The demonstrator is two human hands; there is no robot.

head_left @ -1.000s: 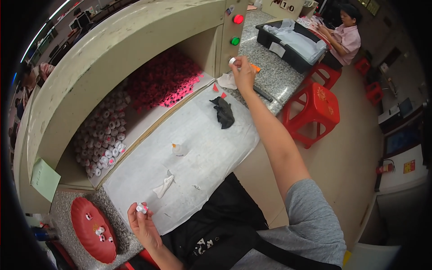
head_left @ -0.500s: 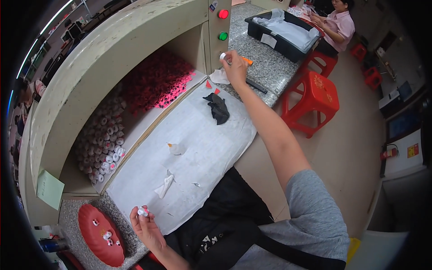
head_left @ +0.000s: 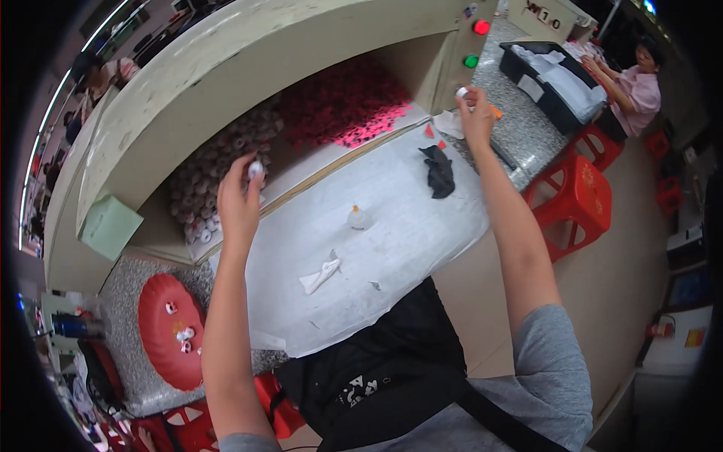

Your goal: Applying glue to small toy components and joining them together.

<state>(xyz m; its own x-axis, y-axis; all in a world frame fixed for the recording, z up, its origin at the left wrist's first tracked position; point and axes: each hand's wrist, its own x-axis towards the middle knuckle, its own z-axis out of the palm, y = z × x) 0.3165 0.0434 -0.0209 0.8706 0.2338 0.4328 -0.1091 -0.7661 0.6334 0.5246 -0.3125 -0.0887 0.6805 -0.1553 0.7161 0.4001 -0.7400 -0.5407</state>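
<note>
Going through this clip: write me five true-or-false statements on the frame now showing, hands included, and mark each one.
1. The right hand holds a small white piece at its fingertips. True.
2. The left hand lies flat on the white sheet. False: it is raised by the pile of white pieces, holding another small white piece.
3. The small bottle with an orange tip is on the white sheet. True.
4. The red tray is bare. False: a few white-and-red pieces lie in it.
5. On the machine's side panel, the red light is above the green light. True.
</note>
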